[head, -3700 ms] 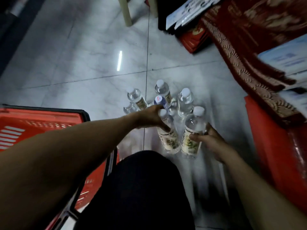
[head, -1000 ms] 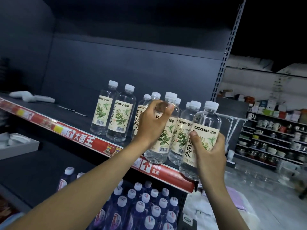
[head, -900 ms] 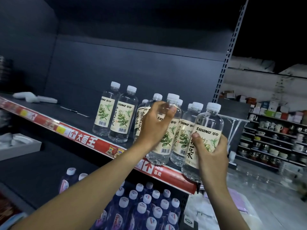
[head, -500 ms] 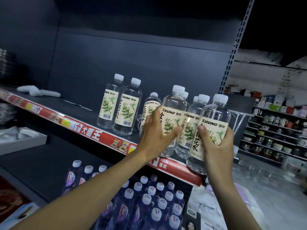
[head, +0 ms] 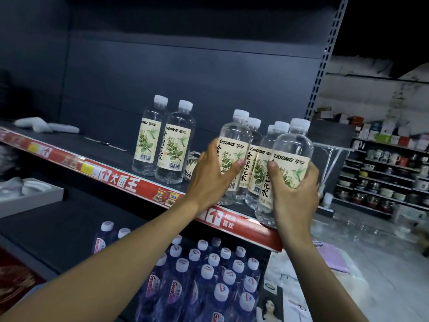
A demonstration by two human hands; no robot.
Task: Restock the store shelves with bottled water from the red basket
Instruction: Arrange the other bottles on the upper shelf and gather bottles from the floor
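Note:
Clear water bottles with cream leaf labels and white caps stand on a dark shelf with a red price strip (head: pixel 130 184). My left hand (head: pixel 209 180) grips one bottle (head: pixel 234 145) by its label, its base near the shelf's front edge. In my right hand (head: pixel 294 189) is a second bottle (head: pixel 292 152), held at the shelf's right end with its base at the edge. Behind them stand several more bottles (head: pixel 255 140). A pair of bottles (head: pixel 162 140) stands further left. A shorter bottle (head: pixel 191 163) shows partly behind my left hand. The red basket is out of view.
Below the shelf, purple-labelled bottles (head: pixel 209 275) fill the lower tier. White items (head: pixel 44 126) lie at the shelf's far left, and a white tray (head: pixel 30 196) sits lower left. A perforated upright (head: pixel 320 70) ends the shelf. Crockery shelves (head: pixel 383 173) stand beyond on the right.
I rose from the floor with two bottles and brought them to the shelf. In the last second my left hand slid down its bottle from cap to label, and both bottles settled lower.

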